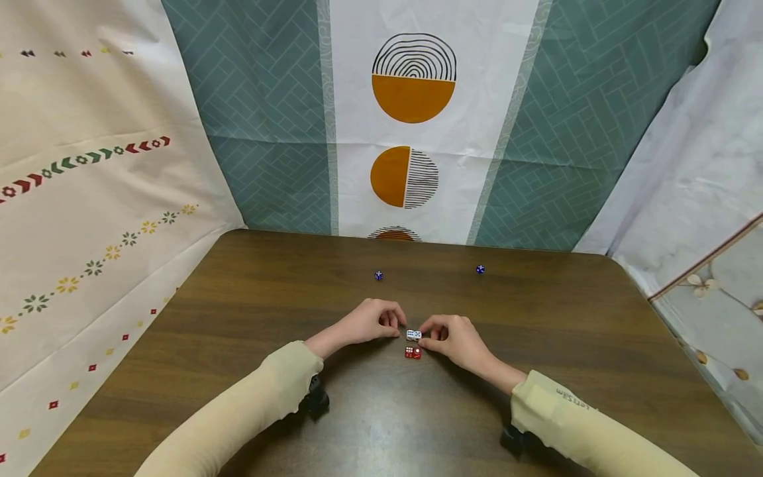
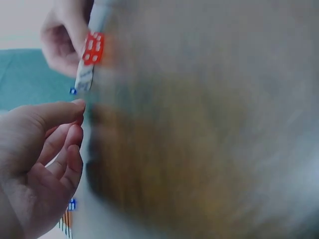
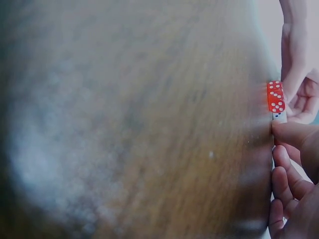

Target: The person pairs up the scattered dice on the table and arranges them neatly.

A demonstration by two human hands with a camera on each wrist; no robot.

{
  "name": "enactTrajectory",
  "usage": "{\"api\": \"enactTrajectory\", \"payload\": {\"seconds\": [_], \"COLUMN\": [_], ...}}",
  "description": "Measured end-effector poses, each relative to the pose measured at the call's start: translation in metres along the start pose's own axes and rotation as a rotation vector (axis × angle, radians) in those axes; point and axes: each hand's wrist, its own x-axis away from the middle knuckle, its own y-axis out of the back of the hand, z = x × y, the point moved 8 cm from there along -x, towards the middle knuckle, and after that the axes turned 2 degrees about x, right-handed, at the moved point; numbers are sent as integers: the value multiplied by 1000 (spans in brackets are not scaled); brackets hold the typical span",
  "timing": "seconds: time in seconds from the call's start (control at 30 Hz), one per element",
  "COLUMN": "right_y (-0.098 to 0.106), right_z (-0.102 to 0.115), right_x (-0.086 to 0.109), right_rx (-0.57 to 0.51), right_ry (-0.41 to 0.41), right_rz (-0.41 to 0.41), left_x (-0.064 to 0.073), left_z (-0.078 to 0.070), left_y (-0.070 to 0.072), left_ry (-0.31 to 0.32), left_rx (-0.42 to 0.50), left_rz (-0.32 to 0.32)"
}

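Note:
Two white dice sit side by side on the wooden table. Just in front of them, on the near side, lie two red dice, also side by side. My right hand is at the right end of the white pair, with thumb and forefinger pinching the right-hand white die. A small gap separates my left hand from the white dice on the other side. Its fingers are loosely bent and hold nothing. In the right wrist view the red dice hide most of the white ones.
Farther back on the table lie two blue dice, one blue die behind my left hand and another blue die to the right. Patterned cloths hang along the table's back and sides.

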Motion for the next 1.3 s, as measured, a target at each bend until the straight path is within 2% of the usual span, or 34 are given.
{"api": "enactTrajectory", "payload": {"seconds": [0.13,0.27,0.37,0.57,0.73,0.9,1.3], "right_y": [0,0,0,0,-1,0,-1], "right_z": [0,0,0,-1,0,0,-2], "right_x": [0,1,1,2,1,1,1], "right_rx": [4,5,5,-1,3,2,10], "right_ry": [-2,1,-3,-10,-4,-2,-9], "right_rz": [0,-3,-6,-13,-7,-7,-14], "left_x": [-5,-11,-16,-26,-33,-36,-37], "left_z": [11,24,31,44,49,54,57], "left_y": [18,40,54,69,71,69,63], "left_ry": [45,102,119,152,187,217,194], "left_rx": [-29,-14,-22,-86,-141,-171,-189], "left_rz": [-84,-191,-258,-343,-345,-319,-290]}}
